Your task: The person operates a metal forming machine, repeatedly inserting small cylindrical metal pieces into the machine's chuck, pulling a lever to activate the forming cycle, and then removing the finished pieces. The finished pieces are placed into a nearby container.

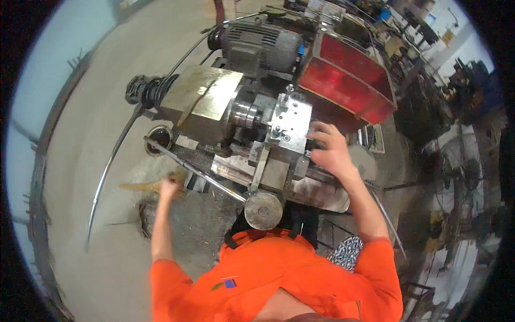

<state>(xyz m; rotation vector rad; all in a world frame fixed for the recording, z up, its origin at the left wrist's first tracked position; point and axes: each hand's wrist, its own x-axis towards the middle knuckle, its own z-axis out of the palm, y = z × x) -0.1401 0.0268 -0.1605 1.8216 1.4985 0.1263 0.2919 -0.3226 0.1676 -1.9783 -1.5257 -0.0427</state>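
Note:
I stand at a small metal lathe (pixel 214 104) in an orange work shirt. My right hand (pixel 330 149) rests with spread fingers on the right side of the grey tool block (pixel 289 121) and holds nothing. My left hand (pixel 169 188) is closed around the end of a thin yellowish wooden stick (pixel 140 186) that points left, low beside the machine's front. A long steel lever bar (pixel 198 173) runs diagonally between my hands. A round handwheel (pixel 264 210) sits just in front of my chest.
A grey electric motor (pixel 257 45) sits behind the lathe, with a red metal tray (pixel 346 80) to its right. A dark round can (pixel 159 138) stands on the concrete floor (pixel 91 161) at left. A curved thin rod (pixel 107 172) lies there. Cluttered workshop benches (pixel 450 139) fill the right.

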